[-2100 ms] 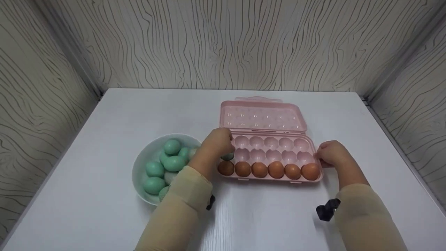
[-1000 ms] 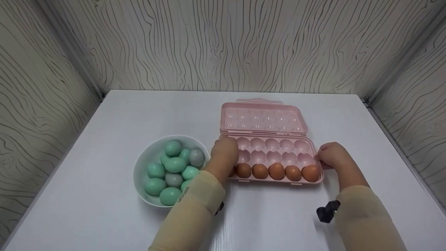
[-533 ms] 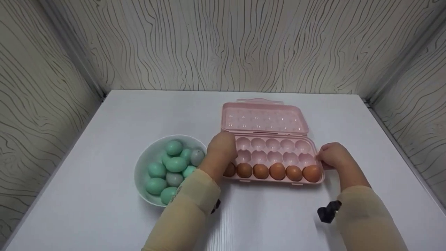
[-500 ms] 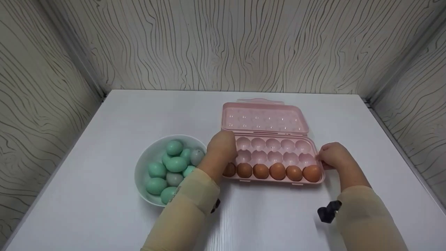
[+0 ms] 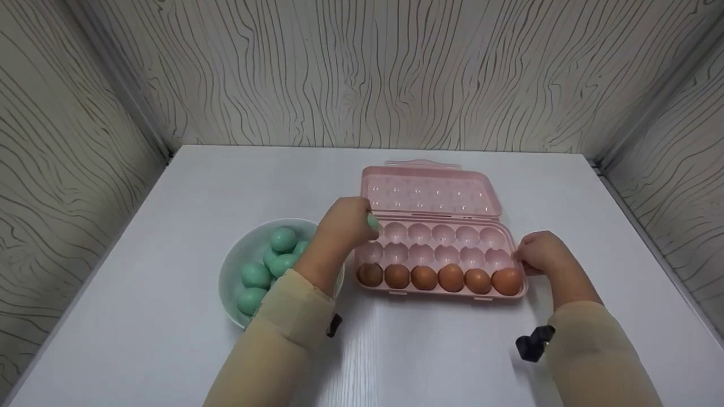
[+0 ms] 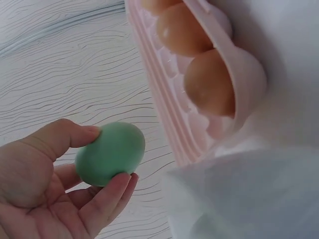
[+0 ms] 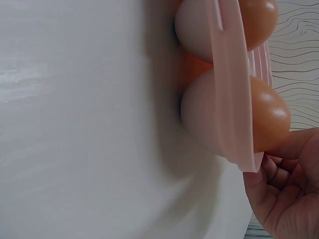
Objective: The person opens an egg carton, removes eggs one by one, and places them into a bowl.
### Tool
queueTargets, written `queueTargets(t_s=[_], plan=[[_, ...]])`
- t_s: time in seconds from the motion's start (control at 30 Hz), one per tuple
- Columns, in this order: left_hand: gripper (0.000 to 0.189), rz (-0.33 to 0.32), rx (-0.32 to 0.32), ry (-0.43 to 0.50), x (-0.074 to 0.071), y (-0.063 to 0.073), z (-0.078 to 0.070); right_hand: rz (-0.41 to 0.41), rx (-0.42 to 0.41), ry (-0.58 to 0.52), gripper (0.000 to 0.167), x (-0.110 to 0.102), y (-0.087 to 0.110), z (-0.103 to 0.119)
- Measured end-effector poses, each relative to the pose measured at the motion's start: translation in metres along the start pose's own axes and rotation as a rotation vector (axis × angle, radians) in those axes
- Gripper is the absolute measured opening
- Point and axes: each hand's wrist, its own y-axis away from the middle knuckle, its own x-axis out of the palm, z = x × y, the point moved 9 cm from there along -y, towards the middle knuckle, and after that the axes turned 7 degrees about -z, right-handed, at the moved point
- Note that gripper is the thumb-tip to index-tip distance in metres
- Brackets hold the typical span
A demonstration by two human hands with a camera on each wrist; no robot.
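Above the white worktop (image 5: 181, 192), a smooth green egg (image 6: 112, 154) is clamped in the fingers of the left hand (image 5: 345, 223); beside them lies a pink plastic carton (image 5: 419, 253), pinched by the right hand (image 5: 541, 250). Light pressure and slow lowering into a hollow (image 5: 396, 233) should suit.

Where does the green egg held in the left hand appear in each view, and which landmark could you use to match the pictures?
Head: the green egg is near the picture's centre, partly hidden by the left hand, at the back left corner of the pink carton.
Left wrist: left of centre, a little below the middle.
Right wrist: not in the picture.
Shared landmark: the carton's brown eggs, some showing in all three.
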Motion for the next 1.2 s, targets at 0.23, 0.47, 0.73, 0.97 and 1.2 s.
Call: queueTargets(t_s=[0.23,0.47,0.73,0.97,1.2], plan=[[0.027,-0.004,-0.001,0.020,-0.026,0.007,0.012,0.007,0.010,-0.003,0.009,0.000,0.001,0.000],[0.034,-0.041,-0.005,0.028,-0.055,0.017,0.034,0.009,0.018,-0.022,0.007,0.001,0.002,0.001],[0.035,-0.026,-0.011,0.058,-0.072,0.024,0.065,0.006,0.002,-0.015,0.008,0.000,0.001,0.001],[0.036,-0.003,-0.062,0.044,-0.075,0.027,0.095,0.001,0.002,-0.020,0.008,0.000,0.000,0.001],[0.036,-0.017,-0.097,0.002,-0.081,0.034,0.125,-0.010,-0.006,-0.019,0.009,-0.001,0.001,0.001]])
